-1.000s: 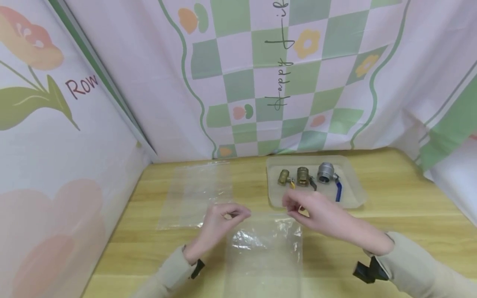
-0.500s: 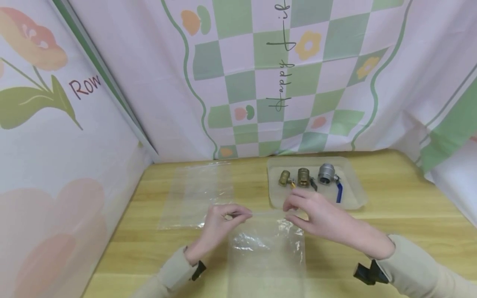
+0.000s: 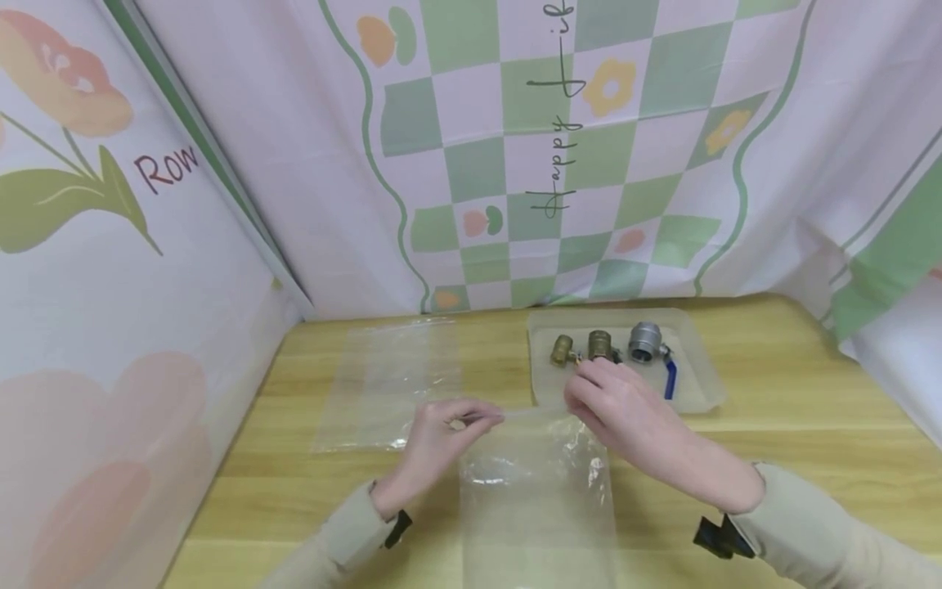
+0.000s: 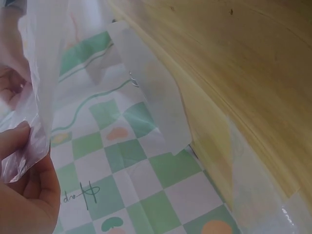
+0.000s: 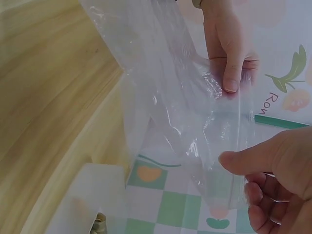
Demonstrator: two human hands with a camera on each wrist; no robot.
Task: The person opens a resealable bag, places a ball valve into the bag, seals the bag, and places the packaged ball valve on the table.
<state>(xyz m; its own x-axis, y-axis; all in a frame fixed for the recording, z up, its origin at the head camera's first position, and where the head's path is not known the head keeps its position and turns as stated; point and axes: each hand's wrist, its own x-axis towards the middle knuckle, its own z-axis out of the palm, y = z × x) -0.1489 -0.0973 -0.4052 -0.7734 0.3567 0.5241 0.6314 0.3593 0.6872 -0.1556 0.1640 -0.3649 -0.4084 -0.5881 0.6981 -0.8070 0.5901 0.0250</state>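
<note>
A clear plastic zip bag (image 3: 537, 507) hangs by its top edge between both hands, with its lower part toward the person. My left hand (image 3: 441, 438) pinches the left part of that edge between thumb and fingers. At the right corner, my right hand (image 3: 625, 417) pinches the edge too. The right wrist view shows the right thumb (image 5: 239, 162) on the near face of the film and curled fingers behind it. The zip strip (image 5: 238, 131) runs between the two hands there. No contents show inside the bag.
Behind the right hand stands a translucent tray (image 3: 702, 393) with a small brass ball valve (image 3: 562, 350), a larger brass valve (image 3: 599, 342) and a steel valve (image 3: 645, 341) with a blue lever. Another clear bag (image 3: 390, 393) lies flat on the wooden table (image 3: 280, 491) at left.
The right hand's thumb and fingers, parted before, have come together on the bag's corner, and its knuckles now cover part of the middle valve. The bag has shifted slightly right and up.
</note>
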